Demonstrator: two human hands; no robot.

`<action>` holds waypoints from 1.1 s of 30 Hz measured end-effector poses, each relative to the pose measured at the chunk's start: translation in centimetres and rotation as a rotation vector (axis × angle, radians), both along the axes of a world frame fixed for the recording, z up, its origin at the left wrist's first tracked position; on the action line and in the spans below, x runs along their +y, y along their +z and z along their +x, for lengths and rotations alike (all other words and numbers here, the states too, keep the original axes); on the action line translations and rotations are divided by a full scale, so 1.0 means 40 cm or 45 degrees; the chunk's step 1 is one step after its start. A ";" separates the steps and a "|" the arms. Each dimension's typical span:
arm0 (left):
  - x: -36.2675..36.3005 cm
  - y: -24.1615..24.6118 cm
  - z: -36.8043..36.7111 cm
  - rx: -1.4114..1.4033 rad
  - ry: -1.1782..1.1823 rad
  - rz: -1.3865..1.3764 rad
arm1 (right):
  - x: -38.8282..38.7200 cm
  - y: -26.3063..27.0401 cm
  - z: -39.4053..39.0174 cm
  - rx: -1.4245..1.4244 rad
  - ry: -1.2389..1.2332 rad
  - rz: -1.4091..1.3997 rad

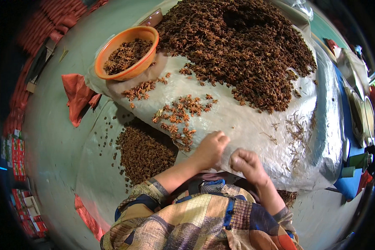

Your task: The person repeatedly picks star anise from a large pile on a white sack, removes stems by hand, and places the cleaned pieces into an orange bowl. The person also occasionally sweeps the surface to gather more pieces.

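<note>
My left hand point(210, 149) hangs over the near edge of a plastic-covered work surface point(228, 125), its fingers curled in. Close to its right, my right hand point(247, 165) is also curled, with the thumb across the fingers. Whether either hand holds something small cannot be told. Loose star anise point(184, 112) lies scattered beyond and left of my left hand. A large heap of darker star anise point(237, 47) covers the far part of the surface. At the far left corner stands an orange plastic bowl point(150, 59) partly filled with star anise. Thin stems point(297, 134) lie at the right.
Below the surface, at the left, another heap of star anise point(143, 156) lies on a plastic sheet on the floor. Red sacking point(76, 98) lies beside it. Stacked red sacks point(43, 28) and red packages point(17, 153) stand farther left. A green cup-like container point(359, 160) is at the right.
</note>
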State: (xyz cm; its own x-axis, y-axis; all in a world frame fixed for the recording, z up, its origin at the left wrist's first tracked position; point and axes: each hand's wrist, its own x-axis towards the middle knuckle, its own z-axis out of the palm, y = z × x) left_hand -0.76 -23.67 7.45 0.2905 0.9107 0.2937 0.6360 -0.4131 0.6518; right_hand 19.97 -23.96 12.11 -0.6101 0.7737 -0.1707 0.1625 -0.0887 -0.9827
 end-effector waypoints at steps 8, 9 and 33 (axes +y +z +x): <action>0.084 -0.035 -0.239 0.266 0.329 0.285 | 0.039 -0.044 0.315 -1.684 -0.669 0.755; 0.117 -0.035 -0.261 0.300 0.427 0.274 | 0.030 -0.066 0.333 -1.483 -0.760 0.739; -0.072 -0.083 -0.391 0.259 0.149 -0.038 | 0.231 -0.160 -0.346 -0.258 0.151 0.890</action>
